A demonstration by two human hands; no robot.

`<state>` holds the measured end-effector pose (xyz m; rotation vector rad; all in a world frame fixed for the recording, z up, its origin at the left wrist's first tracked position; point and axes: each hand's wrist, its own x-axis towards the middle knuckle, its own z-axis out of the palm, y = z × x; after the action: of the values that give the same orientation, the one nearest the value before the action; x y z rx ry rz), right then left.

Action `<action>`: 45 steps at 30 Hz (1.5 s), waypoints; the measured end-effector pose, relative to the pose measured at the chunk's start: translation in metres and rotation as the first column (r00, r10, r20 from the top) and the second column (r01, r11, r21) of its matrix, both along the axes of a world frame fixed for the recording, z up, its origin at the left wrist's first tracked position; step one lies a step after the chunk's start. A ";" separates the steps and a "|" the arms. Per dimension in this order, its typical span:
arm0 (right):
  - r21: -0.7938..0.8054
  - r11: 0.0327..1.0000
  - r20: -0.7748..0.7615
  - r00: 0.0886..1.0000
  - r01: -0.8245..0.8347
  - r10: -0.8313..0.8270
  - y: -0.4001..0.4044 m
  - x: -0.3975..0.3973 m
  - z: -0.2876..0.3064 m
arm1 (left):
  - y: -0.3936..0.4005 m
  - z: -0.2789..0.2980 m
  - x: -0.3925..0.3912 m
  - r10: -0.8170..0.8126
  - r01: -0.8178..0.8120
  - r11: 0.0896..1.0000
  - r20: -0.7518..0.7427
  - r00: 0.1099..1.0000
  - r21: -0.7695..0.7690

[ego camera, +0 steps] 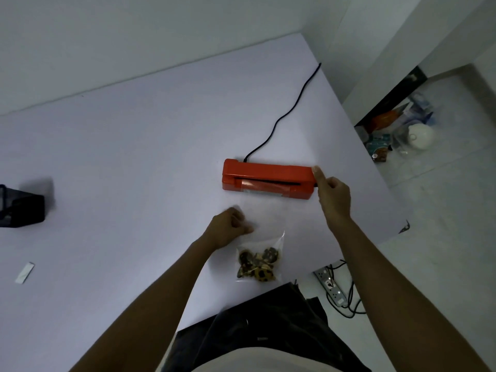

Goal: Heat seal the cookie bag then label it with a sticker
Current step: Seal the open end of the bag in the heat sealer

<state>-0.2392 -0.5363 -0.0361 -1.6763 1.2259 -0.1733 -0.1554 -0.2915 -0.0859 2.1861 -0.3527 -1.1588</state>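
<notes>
A plain room in a home, used as a small packing corner

The white worktop [134, 157] stands against bare white walls [134, 36] on a pale tiled floor [442, 224]. On the floor beside it are household things: a white teapot [420, 135], some packets and boxes [389, 122], and a power strip [328, 284] with cables. An orange heat sealer [268, 178] with a black cord [290, 111] sits on the worktop.

black holder [18, 205] cut off left, blurred
</notes>
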 end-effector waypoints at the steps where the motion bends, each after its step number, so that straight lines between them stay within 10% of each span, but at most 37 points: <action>1: 0.025 0.999 0.047 0.999 0.022 -0.023 0.004 -0.003 0.000 | 0.001 0.003 0.001 0.040 -0.040 0.999 0.015 0.999 -0.011; 10: 0.138 0.984 0.205 0.968 0.116 -0.143 0.021 -0.009 0.013 | -0.004 0.018 0.036 0.352 -0.297 0.932 0.331 0.875 -0.205; 23: 0.139 0.958 -0.024 0.966 -0.250 0.256 0.033 -0.025 -0.015 | -0.032 0.040 0.067 0.096 -0.007 0.978 0.420 0.903 -0.209; 35: 0.129 0.966 -0.012 0.973 -0.225 0.229 0.030 -0.016 -0.013 | -0.020 0.053 0.076 0.414 -0.427 0.830 -0.116 0.903 -0.358; 45: 0.207 0.955 0.052 0.977 -0.211 0.204 0.040 -0.003 -0.017 | -0.010 0.040 0.096 0.068 -0.064 0.951 0.003 0.998 -0.304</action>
<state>-0.2422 -0.4967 -0.0530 -1.5962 1.0001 0.0596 -0.0598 -0.3011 -0.0463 1.9225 -0.4301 -0.9823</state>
